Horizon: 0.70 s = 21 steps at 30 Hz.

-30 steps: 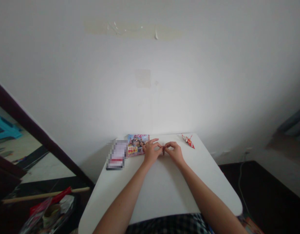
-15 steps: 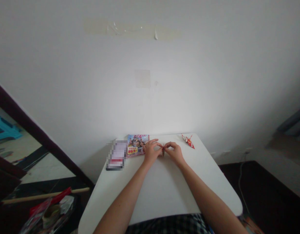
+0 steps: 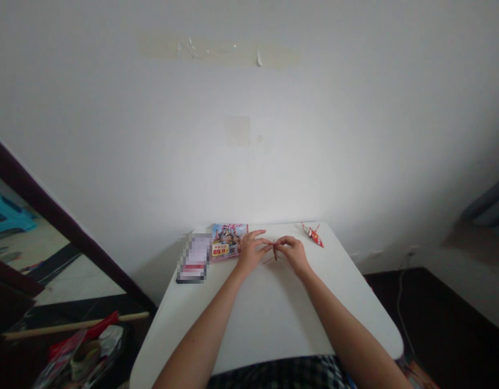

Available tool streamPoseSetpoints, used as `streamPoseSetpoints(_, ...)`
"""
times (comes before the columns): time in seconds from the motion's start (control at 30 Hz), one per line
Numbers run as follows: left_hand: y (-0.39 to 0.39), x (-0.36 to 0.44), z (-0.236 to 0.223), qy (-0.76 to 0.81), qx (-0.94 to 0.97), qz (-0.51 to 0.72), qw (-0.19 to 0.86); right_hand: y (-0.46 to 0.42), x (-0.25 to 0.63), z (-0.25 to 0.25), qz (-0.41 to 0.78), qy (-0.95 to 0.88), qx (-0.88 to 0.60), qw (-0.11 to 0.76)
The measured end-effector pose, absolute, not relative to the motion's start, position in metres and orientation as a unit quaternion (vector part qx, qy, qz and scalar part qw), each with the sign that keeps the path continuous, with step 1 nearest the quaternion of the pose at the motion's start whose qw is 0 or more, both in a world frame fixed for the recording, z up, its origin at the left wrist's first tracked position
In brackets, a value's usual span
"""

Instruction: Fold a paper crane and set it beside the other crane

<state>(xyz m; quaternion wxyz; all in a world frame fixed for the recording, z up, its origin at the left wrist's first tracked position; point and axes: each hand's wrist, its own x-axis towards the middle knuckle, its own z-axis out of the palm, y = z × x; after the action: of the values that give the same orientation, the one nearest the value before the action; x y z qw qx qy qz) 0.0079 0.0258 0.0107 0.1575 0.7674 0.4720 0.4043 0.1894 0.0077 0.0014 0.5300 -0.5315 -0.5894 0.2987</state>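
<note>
1. Small, thin, reddish-brown folded piece, apparently paper: seen nearly edge-on, between the two hands, just right of the frame's centre in the lower half. Its exact form is too small to tell.
2. Left hand, bare: thumb and forefinger reach the piece's left side, seemingly pinched on it; the other fingers are spread apart towards the upper left.
3. Right hand, bare: thumb and forefinger are together, clamped on the piece's right side; the remaining fingers are curled.
4. Red-and-white patterned folded-paper bird with pointed tips: lies at the table's far right corner, apart from the right hand.
5. Flat, glossy, multicoloured printed packet or leaflet marked "89.9": lower centre, slightly left, beside and partly behind the left hand.
6. Dark-edged rectangular object, pixelated, perhaps a phone: left of the leaflet.
7. White, round-cornered table: lower centre, against the wall.
8. Hazards, as judged: uneven pulling by the two hands could tear or warp a thin fold; too hard a pinch could crush its points; a loose one could let it slip. A sideways sweep of the left hand could shift the leaflet.
</note>
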Motion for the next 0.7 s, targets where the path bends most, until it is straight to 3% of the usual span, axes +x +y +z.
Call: streamPoseSetpoints(0.7, 0.0205, 0.0115, 0.0131, 0.490, 0.764, 0.394, 0.145, 0.0015, 0.1867, 0.0091, 0.317, -0.610, -0.509, 0.518)
